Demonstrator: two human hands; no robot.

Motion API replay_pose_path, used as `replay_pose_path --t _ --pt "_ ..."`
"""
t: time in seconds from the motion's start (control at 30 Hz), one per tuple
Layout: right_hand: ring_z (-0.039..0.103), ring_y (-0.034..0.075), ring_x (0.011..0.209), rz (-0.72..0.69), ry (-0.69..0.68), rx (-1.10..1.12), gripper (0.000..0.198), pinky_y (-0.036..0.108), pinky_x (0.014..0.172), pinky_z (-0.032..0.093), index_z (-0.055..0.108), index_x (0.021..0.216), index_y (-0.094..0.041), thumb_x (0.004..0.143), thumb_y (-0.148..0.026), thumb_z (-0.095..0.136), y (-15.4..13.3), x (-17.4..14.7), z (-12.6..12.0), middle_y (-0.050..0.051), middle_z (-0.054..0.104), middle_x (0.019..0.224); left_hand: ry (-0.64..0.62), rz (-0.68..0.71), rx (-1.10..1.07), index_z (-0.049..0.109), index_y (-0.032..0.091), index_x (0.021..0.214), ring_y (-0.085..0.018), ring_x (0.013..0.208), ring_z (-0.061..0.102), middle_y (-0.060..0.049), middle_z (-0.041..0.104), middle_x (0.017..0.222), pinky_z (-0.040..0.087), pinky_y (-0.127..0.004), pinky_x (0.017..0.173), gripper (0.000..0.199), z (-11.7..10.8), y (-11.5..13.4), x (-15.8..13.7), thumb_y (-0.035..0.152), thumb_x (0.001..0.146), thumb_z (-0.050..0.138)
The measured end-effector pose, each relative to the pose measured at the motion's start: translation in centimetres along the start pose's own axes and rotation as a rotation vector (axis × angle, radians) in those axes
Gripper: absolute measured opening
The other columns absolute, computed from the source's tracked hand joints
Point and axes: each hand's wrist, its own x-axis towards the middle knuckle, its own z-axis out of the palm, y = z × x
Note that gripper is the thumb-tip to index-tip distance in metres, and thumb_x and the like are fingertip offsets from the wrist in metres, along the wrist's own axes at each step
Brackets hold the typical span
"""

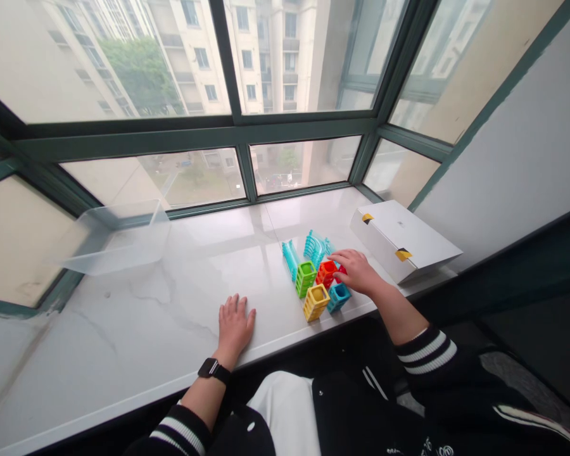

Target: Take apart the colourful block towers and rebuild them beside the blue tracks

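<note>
My left hand lies flat on the white marbled ledge, fingers stretched out and nothing in them. My right hand is over the right side of a cluster of plastic blocks, thumb and fingers curved around a deep red block that it partly hides. Beside it stands a bright red hollow block. Nearer me are a yellow block and a blue block; a green block stands to the left. Behind them lie clear turquoise track pieces and another turquoise piece.
A clear plastic bin stands at the left by the window. At the right, a white box with yellow-and-black tabs sits against the wall. The ledge's front edge runs close to my lap, and window frames bound the back.
</note>
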Motion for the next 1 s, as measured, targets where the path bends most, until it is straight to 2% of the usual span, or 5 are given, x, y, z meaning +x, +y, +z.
replay_pose_path --t 0.17,0.57,0.7,0.83,1.0 --pt "0.061 0.033 0.131 0.005 -0.079 -0.030 0.041 0.062 0.122 0.033 0.074 0.129 -0.028 0.090 -0.018 0.066 0.0 0.7 0.5 0.009 0.073 0.138 -0.010 0.007 0.042 0.063 0.011 0.144 -0.040 0.153 0.041 -0.022 0.051 0.161 0.029 -0.060 0.128 0.052 -0.1 0.4 0.0 0.042 0.107 0.043" --pt "0.064 0.034 0.131 0.013 -0.085 -0.022 0.043 0.067 0.123 0.033 0.075 0.129 -0.028 0.089 -0.016 0.066 0.0 0.6 0.3 0.010 0.074 0.137 -0.002 0.011 0.024 0.063 0.012 0.144 -0.040 0.153 0.041 -0.021 0.051 0.161 0.029 -0.060 0.128 0.052 -0.2 0.3 0.0 0.042 0.107 0.042" --pt "0.063 0.032 0.132 -0.007 -0.022 0.041 0.042 0.062 0.121 0.039 0.072 0.134 -0.028 0.093 -0.025 0.064 1.4 0.3 -0.2 0.010 0.073 0.139 -0.001 0.004 0.006 0.063 0.012 0.144 -0.040 0.153 0.041 -0.022 0.052 0.160 0.030 -0.060 0.128 0.052 -0.3 0.3 0.0 0.042 0.107 0.043" --pt "0.063 0.033 0.131 0.079 0.059 0.078 0.040 0.056 0.115 0.048 0.071 0.134 -0.026 0.096 -0.031 0.061 4.0 -0.5 -0.6 0.012 0.071 0.138 0.000 0.005 0.002 0.063 0.012 0.144 -0.039 0.153 0.041 -0.022 0.052 0.161 0.029 -0.060 0.128 0.051 -0.4 0.3 0.0 0.041 0.107 0.044" --pt "0.064 0.032 0.129 0.152 0.005 0.129 0.041 0.054 0.117 0.049 0.072 0.133 -0.025 0.094 -0.033 0.064 5.9 -1.9 0.2 0.013 0.069 0.136 0.005 0.000 0.009 0.063 0.014 0.144 -0.038 0.153 0.041 -0.020 0.053 0.160 0.028 -0.058 0.129 0.050 -0.2 0.3 0.0 0.041 0.107 0.044"
